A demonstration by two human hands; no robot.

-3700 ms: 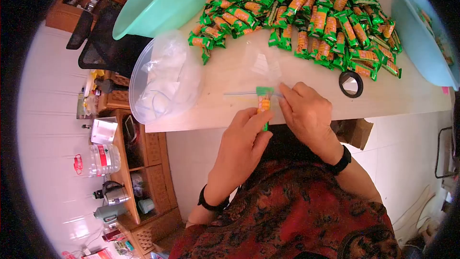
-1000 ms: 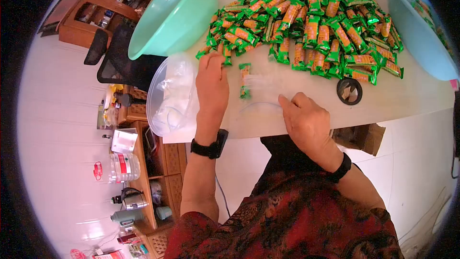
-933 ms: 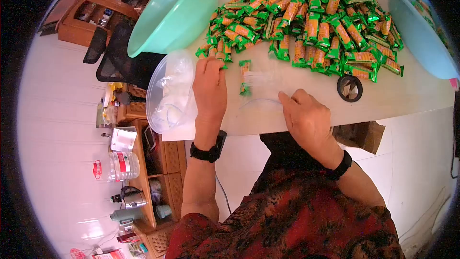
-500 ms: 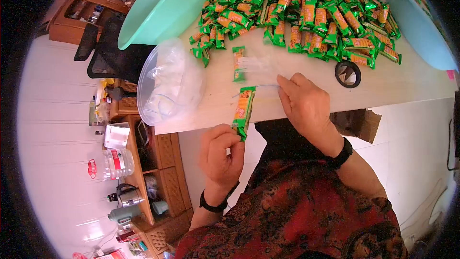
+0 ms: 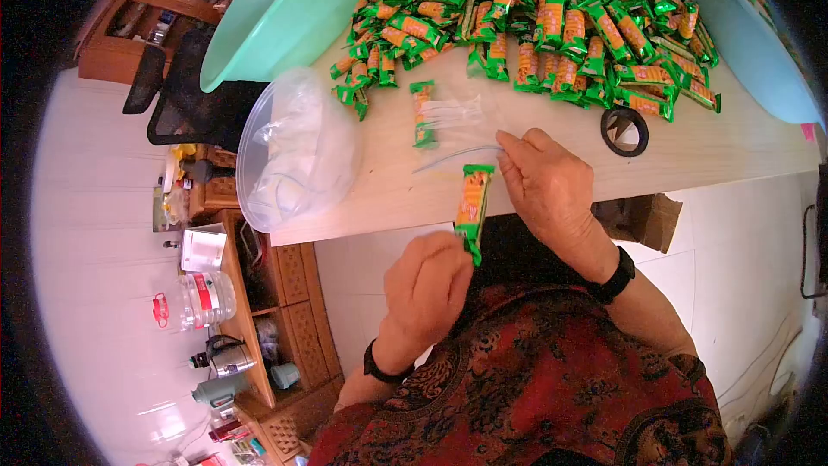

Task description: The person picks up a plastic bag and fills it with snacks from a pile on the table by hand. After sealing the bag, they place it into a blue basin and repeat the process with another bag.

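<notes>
My left hand is closed on the lower end of a green-and-orange snack packet, held upright near the table's front edge. The fingers of my right hand pinch a corner of a clear plastic zip bag, beside its blue closure line. The bag lies on the table, its mouth side towards me. Another snack packet shows at the bag's left side, overlapped by the clear film in this view.
A big heap of the same packets covers the back of the table. At left stand a green basin and a clear tub of plastic bags. A tape roll lies at right, near a blue basin.
My left hand has moved right with the snack packet, closer to my right hand. My right hand stays almost still at the bag's corner.
</notes>
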